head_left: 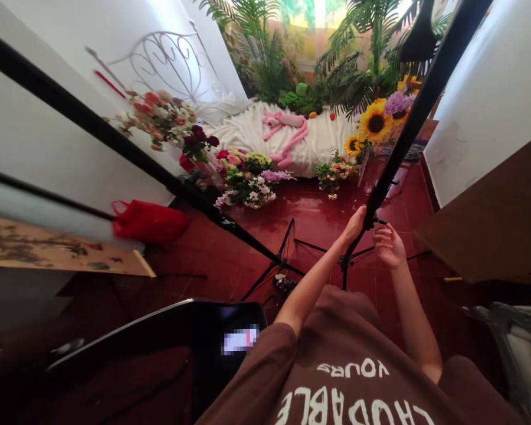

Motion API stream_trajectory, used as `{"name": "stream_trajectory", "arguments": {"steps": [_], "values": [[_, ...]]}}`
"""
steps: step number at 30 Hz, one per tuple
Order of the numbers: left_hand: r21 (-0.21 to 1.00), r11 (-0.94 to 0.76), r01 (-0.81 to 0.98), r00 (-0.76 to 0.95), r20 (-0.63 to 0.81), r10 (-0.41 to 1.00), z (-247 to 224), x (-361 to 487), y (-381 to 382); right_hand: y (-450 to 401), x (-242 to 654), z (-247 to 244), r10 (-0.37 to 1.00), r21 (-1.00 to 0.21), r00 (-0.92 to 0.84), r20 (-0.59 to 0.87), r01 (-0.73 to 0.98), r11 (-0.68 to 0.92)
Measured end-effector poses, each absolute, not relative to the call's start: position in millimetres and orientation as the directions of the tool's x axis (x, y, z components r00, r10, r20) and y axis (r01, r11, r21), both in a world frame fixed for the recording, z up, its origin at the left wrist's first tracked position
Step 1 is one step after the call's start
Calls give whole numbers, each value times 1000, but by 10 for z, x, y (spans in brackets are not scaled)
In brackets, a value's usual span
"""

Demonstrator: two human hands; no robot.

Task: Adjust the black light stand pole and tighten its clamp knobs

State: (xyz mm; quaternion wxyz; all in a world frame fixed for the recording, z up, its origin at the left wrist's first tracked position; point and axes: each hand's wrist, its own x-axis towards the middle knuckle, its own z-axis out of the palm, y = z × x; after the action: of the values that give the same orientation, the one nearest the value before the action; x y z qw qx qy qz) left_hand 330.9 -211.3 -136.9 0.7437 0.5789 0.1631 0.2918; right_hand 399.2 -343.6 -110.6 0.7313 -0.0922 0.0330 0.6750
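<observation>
A black tripod stand (402, 139) leans up toward the top right, its legs spread on the floor ahead of me. My left hand (357, 225) is closed around its pole, partly hidden behind it. On the pole's right side sticks out a small black knob (380, 221). My right hand (388, 245) has its fingers curled at this knob, with the fingertips touching or very near it. To the left, a second black tripod stand (150, 168) slants from the upper left down to its spread legs.
Flower bouquets (252, 183), sunflowers (375, 123) and a pink plush toy (287, 127) on white cloth (243, 127) lie ahead. A red bag (148, 221) sits left on the red tiled floor (310, 206). A brown panel (491, 212) stands right; a dark screen (221, 313) lower left.
</observation>
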Motion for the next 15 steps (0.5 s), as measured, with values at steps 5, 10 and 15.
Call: {"name": "stream_trajectory", "arguments": {"steps": [5,10,15], "values": [[975,39,-219,714,132,688,-1445,3266,-2163,-3292,4223,-1049,979,-289,-11,-206,-955,-71],[978,3,-208,704,148,695,-1485,3283,-2176,-3210,4318,-1066,950,-496,70,-305,-863,-96],[979,-25,-201,663,155,732,-1502,3322,-2181,-3168,4284,-1072,890,-714,272,-367,-695,-82]]}}
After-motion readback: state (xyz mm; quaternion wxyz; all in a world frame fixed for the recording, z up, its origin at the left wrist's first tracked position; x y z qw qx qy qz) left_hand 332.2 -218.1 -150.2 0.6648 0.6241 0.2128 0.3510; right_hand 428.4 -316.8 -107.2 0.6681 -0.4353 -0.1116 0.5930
